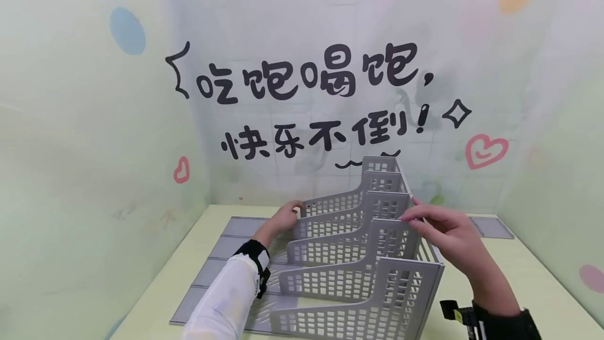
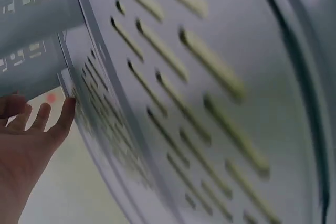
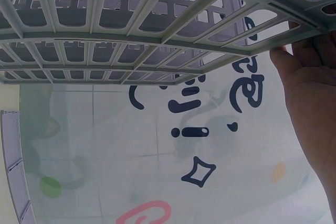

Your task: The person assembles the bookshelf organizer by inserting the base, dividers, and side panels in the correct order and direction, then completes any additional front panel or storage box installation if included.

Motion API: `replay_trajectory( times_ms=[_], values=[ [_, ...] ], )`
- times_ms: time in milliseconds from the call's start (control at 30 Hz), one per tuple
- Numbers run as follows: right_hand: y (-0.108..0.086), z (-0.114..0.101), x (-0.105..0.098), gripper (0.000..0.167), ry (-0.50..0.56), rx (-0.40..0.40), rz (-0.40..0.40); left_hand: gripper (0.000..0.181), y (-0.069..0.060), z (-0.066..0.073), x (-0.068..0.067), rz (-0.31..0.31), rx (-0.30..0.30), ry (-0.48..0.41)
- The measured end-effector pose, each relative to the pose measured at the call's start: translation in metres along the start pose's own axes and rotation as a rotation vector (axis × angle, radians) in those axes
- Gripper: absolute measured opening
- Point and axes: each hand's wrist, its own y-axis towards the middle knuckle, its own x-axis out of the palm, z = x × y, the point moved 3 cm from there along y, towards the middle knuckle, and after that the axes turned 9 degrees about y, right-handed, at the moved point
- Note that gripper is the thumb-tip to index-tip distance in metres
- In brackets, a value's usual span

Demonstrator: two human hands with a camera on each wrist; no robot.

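Head: grey perforated plastic rack with stepped dividers (image 1: 375, 253) stands mid-tabletop, back wall toward the right edge of the pale yellow tabletop (image 1: 533, 282). Left hand (image 1: 284, 218) at far divider's low front end, grip can't be told; right hand (image 1: 445, 229) pinches rack's tall rear, both probably steadying it. Flat grey slotted panels (image 1: 207, 275) reach toward left edge; plain grey rectangular sheet (image 1: 493, 227) near far right corner.

Left wrist: fingers partly spread, one fingertip against slotted panels.

Right wrist: fingers at rack's slatted back wall.
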Motion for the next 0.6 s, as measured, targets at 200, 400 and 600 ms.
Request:
replay_trajectory(
  times_ms=[200,400,600],
  values=[
    [-0.002,0.002,0.003,0.028,-0.023,0.035,0.007,0.050,0.006,0.003,0.013,0.054,-0.005,-0.124],
    [-0.007,0.004,0.007,0.030,0.016,0.029,-0.008,0.045,0.004,-0.004,0.018,0.068,0.054,-0.091],
    [-0.003,0.002,0.002,0.029,-0.002,0.028,0.004,0.039,0.006,0.000,0.015,0.076,0.054,-0.074]
  ],
)
